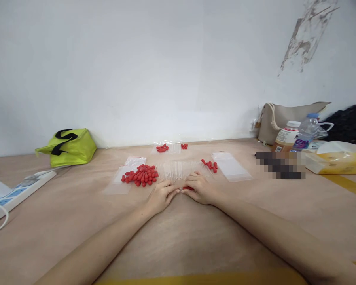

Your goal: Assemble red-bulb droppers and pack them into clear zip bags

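My left hand [162, 196] is closed in a pinch on a thin glass dropper tube [180, 189], most of it hidden by the fingers. Meeting the tube end to end is a red rubber bulb [188, 188], which my right hand [202, 189] grips. How far the tube sits inside the bulb cannot be made out. Just beyond both hands lies a row of clear glass tubes [175, 169]. A heap of red rubber bulbs [141, 174] rests to the left of the row, and a few finished-looking bulb ends [210, 165] lie at its right.
Flat plastic bags [231, 167] lie on either side. More red pieces [162, 148] sit near the wall. At left are a lime bag [72, 148] and a power strip [20, 194]. Bottles [286, 136], a tissue pack [338, 160] and a beige bag [273, 118] stand at right.
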### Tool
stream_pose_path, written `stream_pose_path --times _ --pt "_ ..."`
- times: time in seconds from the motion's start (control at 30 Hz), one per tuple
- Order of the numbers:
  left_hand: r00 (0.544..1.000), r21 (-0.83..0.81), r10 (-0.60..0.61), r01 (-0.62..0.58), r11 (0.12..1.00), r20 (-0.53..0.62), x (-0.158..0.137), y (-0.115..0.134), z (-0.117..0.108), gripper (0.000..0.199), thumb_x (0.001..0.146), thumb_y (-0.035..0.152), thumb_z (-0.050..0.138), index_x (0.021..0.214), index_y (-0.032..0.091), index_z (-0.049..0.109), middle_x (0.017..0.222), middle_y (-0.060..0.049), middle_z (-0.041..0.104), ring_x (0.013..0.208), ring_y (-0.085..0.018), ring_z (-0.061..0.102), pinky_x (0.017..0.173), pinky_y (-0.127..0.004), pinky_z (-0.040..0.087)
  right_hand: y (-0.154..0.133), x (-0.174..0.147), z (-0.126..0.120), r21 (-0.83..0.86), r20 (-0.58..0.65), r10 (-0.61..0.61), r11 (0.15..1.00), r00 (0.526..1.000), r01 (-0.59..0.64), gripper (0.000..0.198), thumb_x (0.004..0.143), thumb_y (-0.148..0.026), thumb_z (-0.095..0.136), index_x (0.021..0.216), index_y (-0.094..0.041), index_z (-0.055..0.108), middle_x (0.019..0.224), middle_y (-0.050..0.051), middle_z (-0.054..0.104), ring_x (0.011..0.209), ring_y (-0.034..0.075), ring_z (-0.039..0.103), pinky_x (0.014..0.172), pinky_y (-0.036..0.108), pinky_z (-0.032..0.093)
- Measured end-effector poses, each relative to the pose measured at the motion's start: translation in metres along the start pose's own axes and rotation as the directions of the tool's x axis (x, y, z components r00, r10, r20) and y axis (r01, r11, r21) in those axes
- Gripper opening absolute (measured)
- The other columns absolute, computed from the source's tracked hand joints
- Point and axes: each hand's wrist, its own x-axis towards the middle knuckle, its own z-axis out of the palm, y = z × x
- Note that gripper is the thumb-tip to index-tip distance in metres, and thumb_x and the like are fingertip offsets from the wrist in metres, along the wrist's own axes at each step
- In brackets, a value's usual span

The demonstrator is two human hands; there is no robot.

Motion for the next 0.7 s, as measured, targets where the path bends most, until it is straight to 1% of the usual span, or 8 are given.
stream_pose_path --times 0.1,0.17,0.23,0.27,0.33,0.43,0.6,0.7 --pt "0.993 -0.129 -0.099 0.091 0.987 -0.059 0.003 0.003 -0.002 0.021 0.086 0.026 0.046 0.092 0.019 0.065 0.073 -0.003 0.059 0.067 -0.014 0.054 0.061 -0.023 0.042 0.000 0.005 0.001 0.292 -0.068 0.221 0.937 0.973 -0.193 0.019 0.076 -0.036 0.056 0.080 -0.019 0.065 0.076 0.005 0.063 0.075 0.016 0.056 0.072 0.032 0.040" --pt "0.972 -0.201 -0.206 0.181 0.963 -0.111 0.005 0.004 -0.003 0.020 0.084 0.027 0.050 0.098 0.019 0.062 0.074 -0.002 0.061 0.066 -0.013 0.055 0.062 -0.023 0.043 -0.001 0.010 0.002 0.560 -0.064 0.452 0.754 0.890 -0.343 0.026 0.068 -0.038 0.064 0.085 -0.019 0.062 0.077 0.004 0.064 0.073 0.016 0.058 0.070 0.032 0.044" --pt "0.947 -0.239 -0.287 0.249 0.939 -0.143 0.006 0.004 -0.003 0.027 0.081 0.029 0.054 0.106 0.020 0.057 0.073 0.000 0.063 0.066 -0.013 0.056 0.067 -0.026 0.043 -0.004 0.014 0.004 0.768 0.004 0.612 0.505 0.791 -0.394 0.040 0.058 -0.038 0.070 0.091 -0.019 0.059 0.075 0.002 0.064 0.071 0.016 0.060 0.070 0.032 0.045" --pt "0.938 -0.253 -0.313 0.270 0.929 -0.150 0.006 0.004 -0.003 0.030 0.081 0.030 0.055 0.109 0.020 0.056 0.072 0.000 0.063 0.066 -0.014 0.057 0.070 -0.027 0.043 -0.006 0.015 0.006 0.830 0.048 0.646 0.399 0.762 -0.390 0.042 0.056 -0.037 0.072 0.091 -0.019 0.057 0.074 0.001 0.064 0.071 0.016 0.060 0.070 0.031 0.045" --pt "0.927 -0.276 -0.341 0.290 0.916 -0.158 0.007 0.002 -0.003 0.030 0.081 0.031 0.054 0.109 0.019 0.055 0.070 0.001 0.063 0.067 -0.014 0.058 0.074 -0.029 0.042 -0.010 0.016 0.008 0.888 0.121 0.647 0.268 0.753 -0.373 0.037 0.056 -0.037 0.072 0.084 -0.019 0.056 0.073 0.001 0.064 0.071 0.015 0.060 0.071 0.030 0.045" --pt "0.929 -0.287 -0.343 0.293 0.912 -0.141 0.007 0.001 -0.001 0.028 0.081 0.032 0.055 0.106 0.019 0.057 0.069 0.001 0.064 0.070 -0.015 0.060 0.077 -0.030 0.041 -0.016 0.016 0.010 0.901 0.138 0.623 0.243 0.770 -0.359 0.029 0.061 -0.039 0.068 0.075 -0.018 0.054 0.074 0.001 0.063 0.073 0.015 0.059 0.072 0.029 0.044" --pt "0.935 -0.318 -0.350 0.314 0.895 -0.060 0.009 0.003 -0.002 0.037 0.081 0.034 0.055 0.114 0.019 0.051 0.069 0.001 0.067 0.069 -0.016 0.061 0.079 -0.032 0.042 -0.022 0.021 0.014 0.891 0.100 0.588 0.306 0.803 -0.336 0.029 0.064 -0.040 0.065 0.078 -0.019 0.050 0.076 0.001 0.062 0.075 0.014 0.058 0.072 0.028 0.044" --pt "0.937 -0.281 -0.341 0.309 0.909 -0.072 0.009 0.003 -0.003 0.043 0.080 0.036 0.055 0.118 0.018 0.047 0.077 -0.001 0.067 0.078 -0.018 0.060 0.081 -0.034 0.040 -0.012 0.027 0.008 0.854 0.053 0.588 0.393 0.807 -0.342 0.028 0.064 -0.038 0.064 0.081 -0.019 0.052 0.073 0.000 0.062 0.070 0.014 0.058 0.068 0.027 0.044"
